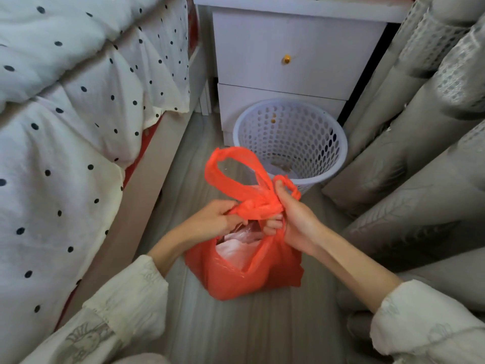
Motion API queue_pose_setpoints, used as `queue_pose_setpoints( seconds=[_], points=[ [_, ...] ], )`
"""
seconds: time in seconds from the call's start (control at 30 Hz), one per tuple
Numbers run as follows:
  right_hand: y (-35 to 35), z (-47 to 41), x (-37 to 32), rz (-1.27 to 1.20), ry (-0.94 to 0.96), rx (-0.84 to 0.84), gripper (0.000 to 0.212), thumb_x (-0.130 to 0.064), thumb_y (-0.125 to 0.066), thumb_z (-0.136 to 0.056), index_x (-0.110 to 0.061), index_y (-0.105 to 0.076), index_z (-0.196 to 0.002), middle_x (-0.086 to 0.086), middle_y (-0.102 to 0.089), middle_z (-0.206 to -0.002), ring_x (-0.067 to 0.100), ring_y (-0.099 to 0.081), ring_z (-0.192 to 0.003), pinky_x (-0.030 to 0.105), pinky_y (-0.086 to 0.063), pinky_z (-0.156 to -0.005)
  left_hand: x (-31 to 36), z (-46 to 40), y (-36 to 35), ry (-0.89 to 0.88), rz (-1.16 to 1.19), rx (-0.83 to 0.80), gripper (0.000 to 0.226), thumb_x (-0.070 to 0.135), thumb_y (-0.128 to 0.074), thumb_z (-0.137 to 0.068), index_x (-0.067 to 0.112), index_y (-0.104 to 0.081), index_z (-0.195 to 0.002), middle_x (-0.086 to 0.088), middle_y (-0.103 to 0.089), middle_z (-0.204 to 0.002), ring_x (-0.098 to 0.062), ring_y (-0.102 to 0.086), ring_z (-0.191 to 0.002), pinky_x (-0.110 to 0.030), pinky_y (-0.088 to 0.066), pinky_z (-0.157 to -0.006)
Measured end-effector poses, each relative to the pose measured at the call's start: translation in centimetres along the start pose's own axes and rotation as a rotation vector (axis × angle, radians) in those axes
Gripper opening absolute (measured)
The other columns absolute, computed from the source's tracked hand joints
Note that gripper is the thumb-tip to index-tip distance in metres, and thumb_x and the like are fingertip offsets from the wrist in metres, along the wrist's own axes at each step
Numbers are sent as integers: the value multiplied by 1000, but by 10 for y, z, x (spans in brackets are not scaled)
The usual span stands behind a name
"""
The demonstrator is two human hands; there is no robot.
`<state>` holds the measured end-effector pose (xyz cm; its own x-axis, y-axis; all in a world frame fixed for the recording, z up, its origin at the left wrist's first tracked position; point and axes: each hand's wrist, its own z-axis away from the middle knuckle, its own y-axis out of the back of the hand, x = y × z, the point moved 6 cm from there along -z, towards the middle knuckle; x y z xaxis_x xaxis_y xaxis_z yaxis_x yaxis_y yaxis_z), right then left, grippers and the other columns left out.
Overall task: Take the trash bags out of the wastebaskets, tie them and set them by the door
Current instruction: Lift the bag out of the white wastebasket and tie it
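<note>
Head cam view, looking down at the floor: an orange-red thin plastic trash bag (244,269) sits on the grey wood-look floor (236,332), out of the bin and just in front of the white perforated plastic wastebasket (291,143). The basket stands upright against the lower drawer of a white nightstand with small gold knobs (287,59), and there's something pale lying at the bottom of it, can't tell what.

Both hands are on the bag's handles. The left hand (215,219) has its fingers pinched around the bunched plastic on the left side of the knot area. The right hand (291,219) is curled tight around the twisted part, thumb up, fingers (273,224) tucked under it. One big handle loop sticks up above the hands, a smaller loop pokes out by the right thumb. The bag mouth is still partly open, with whitish crumpled stuff showing inside.

A white quilt with dark polka dots (65,114) hangs over the bed on the left, and grey patterned curtains (420,153) are on the right.
</note>
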<state>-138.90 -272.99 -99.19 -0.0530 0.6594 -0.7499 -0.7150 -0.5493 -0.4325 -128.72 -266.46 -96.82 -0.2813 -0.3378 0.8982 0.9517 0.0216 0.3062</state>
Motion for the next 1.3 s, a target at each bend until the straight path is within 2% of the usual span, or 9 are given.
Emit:
queue_pose_setpoints(
  seconds=[0.17, 0.33, 0.5, 0.7, 0.8, 0.87, 1.0, 1.17, 1.3],
  points=[
    [-10, 11, -5, 433, 108, -156, 49, -41, -41, -92, -21, -40, -47, -10, -33, -34, 5, -27, -32, 20, -25, -40, -24, 3, 12, 201, 361, 37, 11, 8, -57, -73, 7, -54, -62, -5, -43, -51, -11, -39, -47, -19, -34, -45],
    [-2, 13, -27, 996, 401, 189, 41, -17, -62, -85, -23, -47, -47, -11, -48, -39, -3, -45, -34, 10, -34, -46, -18, -3, 9, 215, 578, -59, 13, 15, -49, -71, 13, -42, -60, 3, -28, -48, -10, -30, -42, -21, -30, -47],
    [2, 6, -19, 514, 360, 231, 33, 4, -54, -86, -16, -57, -60, -11, -55, -35, -2, -48, -38, 11, -37, -49, -17, -2, 1, 202, 603, -222, 9, 19, -46, -69, 11, -50, -68, -2, -46, -50, -14, -43, -49, -22, -42, -53],
    [0, 0, -16, -59, 278, 29, 26, 14, -44, -82, -3, -58, -69, 2, -53, -51, 10, -51, -50, 20, -45, -60, -15, 0, -2, 196, 534, -347, 38, 36, -41, -83, 9, -69, -86, -4, -71, -74, -14, -63, -63, -21, -50, -63],
    [0, 1, -21, -144, 270, 6, 40, 15, -36, -76, -6, -65, -60, 6, -59, -57, 13, -57, -57, 18, -48, -64, -22, -7, 9, 228, 448, -72, 27, 46, -49, -86, 23, -57, -76, 5, -48, -68, -6, -41, -54, -22, -29, -53],
    [2, 1, -24, -200, 255, 37, 48, 14, -30, -75, -11, -61, -49, 1, -60, -53, 10, -58, -56, 17, -49, -64, -23, -8, 20, 193, 422, 172, 8, 24, -50, -92, 22, -58, -94, 4, -55, -83, -6, -48, -55, -19, -38, -53],
    [4, 3, -27, -235, 247, 45, 50, 15, -27, -73, -12, -55, -43, 1, -58, -51, 13, -57, -58, 21, -46, -67, -15, -7, 24, 23, 350, 240, 59, 1, -50, -89, 28, -32, -139, 7, -51, -124, -7, -60, -79, -18, -47, -63],
    [-3, 3, -25, -222, 243, -21, 44, 18, -26, -72, -6, -55, -49, 12, -66, -70, 18, -64, -66, 21, -55, -64, 1, -13, 15, -173, -102, 172, 38, -7, -60, -78, 14, -61, -108, 2, -58, -100, 6, -52, -78, -3, -39, -68],
    [6, 2, -30, -86, 306, 22, 40, 18, -32, -79, -3, -61, -60, 3, -66, -58, 11, -61, -56, 18, -52, -62, 3, -8, 39, -235, 98, 474, 19, -6, -53, -84, 12, -56, -80, 0, -58, -71, 4, -56, -54, -7, -43, -57]
  ],
)
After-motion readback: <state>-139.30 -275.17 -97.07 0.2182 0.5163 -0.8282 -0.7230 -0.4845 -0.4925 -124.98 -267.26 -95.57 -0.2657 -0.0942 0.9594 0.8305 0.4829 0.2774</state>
